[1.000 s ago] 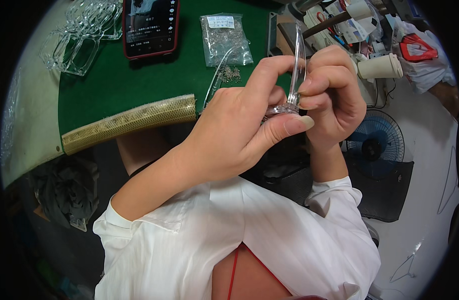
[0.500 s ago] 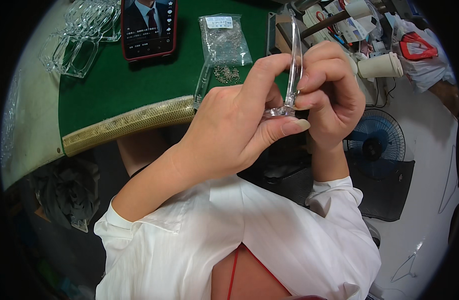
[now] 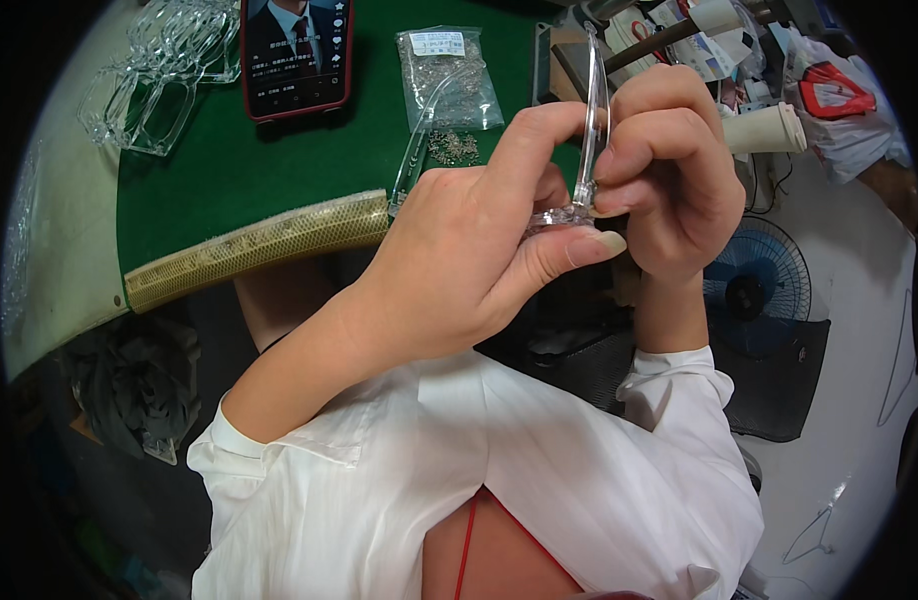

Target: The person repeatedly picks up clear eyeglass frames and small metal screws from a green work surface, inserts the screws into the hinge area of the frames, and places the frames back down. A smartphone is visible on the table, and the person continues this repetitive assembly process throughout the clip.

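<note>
A clear plastic eyeglass frame is gripped in my left hand, its front mostly hidden behind the fingers. One temple stands up between my hands, and the other shows beyond my left wrist. My right hand is closed at the hinge end of the upright temple, fingertips pinched together against it. Whatever small thing may be between them is hidden. Just beyond my left hand lies a small pile of tiny metal parts, next to a clear bag full of similar bits.
The green table mat has a gold mesh-patterned front edge. Several clear eyeglass frames are stacked at the far left, beside a red-cased phone. To the right are a pale cup, a blue fan and a plastic bag.
My right hand has shifted slightly right, its fingers curled a little higher around the hinge. The eyeglass frame has tilted slightly; my left hand keeps its hold.
</note>
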Demonstrator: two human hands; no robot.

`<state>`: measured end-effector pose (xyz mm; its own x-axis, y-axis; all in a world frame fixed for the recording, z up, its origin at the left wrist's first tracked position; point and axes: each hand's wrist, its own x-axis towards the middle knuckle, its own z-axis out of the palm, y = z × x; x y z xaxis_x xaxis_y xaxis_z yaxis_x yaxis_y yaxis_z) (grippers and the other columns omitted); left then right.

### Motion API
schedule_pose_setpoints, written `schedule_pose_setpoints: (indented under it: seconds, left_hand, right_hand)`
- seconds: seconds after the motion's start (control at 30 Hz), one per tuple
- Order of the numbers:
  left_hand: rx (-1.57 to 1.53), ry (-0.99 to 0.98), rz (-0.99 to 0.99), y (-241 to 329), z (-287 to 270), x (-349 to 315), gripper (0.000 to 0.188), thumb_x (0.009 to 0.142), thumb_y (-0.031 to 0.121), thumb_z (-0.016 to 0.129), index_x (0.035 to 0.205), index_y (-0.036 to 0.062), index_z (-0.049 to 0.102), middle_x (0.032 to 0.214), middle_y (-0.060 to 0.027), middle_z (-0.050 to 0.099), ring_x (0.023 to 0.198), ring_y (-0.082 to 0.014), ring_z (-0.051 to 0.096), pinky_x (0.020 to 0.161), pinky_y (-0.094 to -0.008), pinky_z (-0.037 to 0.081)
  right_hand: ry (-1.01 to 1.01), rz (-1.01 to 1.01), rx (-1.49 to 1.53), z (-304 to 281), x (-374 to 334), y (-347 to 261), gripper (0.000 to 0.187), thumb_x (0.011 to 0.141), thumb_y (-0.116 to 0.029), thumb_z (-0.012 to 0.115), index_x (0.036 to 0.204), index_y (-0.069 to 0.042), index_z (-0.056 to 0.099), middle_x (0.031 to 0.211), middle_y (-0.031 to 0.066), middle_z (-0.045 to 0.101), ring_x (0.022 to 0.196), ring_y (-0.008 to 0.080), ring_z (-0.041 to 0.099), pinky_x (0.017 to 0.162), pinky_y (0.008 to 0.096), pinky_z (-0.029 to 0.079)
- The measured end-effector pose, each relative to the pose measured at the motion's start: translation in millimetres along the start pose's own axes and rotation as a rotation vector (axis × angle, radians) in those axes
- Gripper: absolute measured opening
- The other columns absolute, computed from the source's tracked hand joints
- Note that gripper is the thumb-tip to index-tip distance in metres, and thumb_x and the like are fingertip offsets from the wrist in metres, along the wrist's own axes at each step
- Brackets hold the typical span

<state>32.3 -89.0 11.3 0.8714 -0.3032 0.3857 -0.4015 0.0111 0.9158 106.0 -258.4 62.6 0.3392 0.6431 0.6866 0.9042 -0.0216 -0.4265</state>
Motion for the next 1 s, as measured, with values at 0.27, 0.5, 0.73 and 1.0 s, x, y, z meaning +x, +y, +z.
schedule_pose_setpoints:
  seconds: [0.27,0.5,0.73,1.0]
  left_hand:
    - [0.033,0.022,0.017,-3.2,1.3,-1.3,0.061,0.088,0.019,0.060,0.136,-0.0019,0.028,0.096,-0.0164,0.066,0.084,-0.0203,0.065,0.075,-0.0274,0.049]
    - [-0.142,-0.003,-0.065,0.5,2.6,-0.3,0.062,0.090,0.024,0.058,0.138,-0.0021,0.028,0.094,-0.0119,0.063,0.081,-0.0161,0.064,0.072,-0.0264,0.050]
    - [-0.201,0.005,-0.050,-0.2,1.9,-0.4,0.063,0.091,0.026,0.058,0.138,-0.0018,0.028,0.094,-0.0106,0.062,0.079,-0.0142,0.062,0.070,-0.0249,0.050]
    - [-0.057,-0.014,-0.006,-2.4,-0.5,2.3,0.063,0.091,0.029,0.058,0.137,-0.0019,0.028,0.093,-0.0123,0.062,0.081,-0.0154,0.063,0.075,-0.0273,0.050]
  right_hand:
    - [-0.036,-0.048,0.001,0.5,1.4,3.8,0.017,0.072,-0.010,0.073,0.079,0.000,0.062,0.080,0.0081,0.056,0.067,0.0161,0.054,0.057,0.0242,0.042]
    - [0.025,-0.067,0.019,2.0,-0.6,5.6,0.017,0.073,-0.012,0.073,0.079,0.000,0.062,0.079,0.0082,0.055,0.067,0.0149,0.053,0.056,0.0231,0.041]
    - [0.001,-0.056,0.047,0.8,-0.2,5.6,0.017,0.073,-0.010,0.073,0.079,0.001,0.061,0.081,0.0084,0.054,0.068,0.0132,0.052,0.056,0.0217,0.040]
    - [0.158,0.230,0.282,6.2,-12.0,7.2,0.042,0.067,-0.027,0.083,0.081,-0.006,0.050,0.085,0.0034,0.045,0.073,0.0121,0.040,0.065,0.0231,0.031]
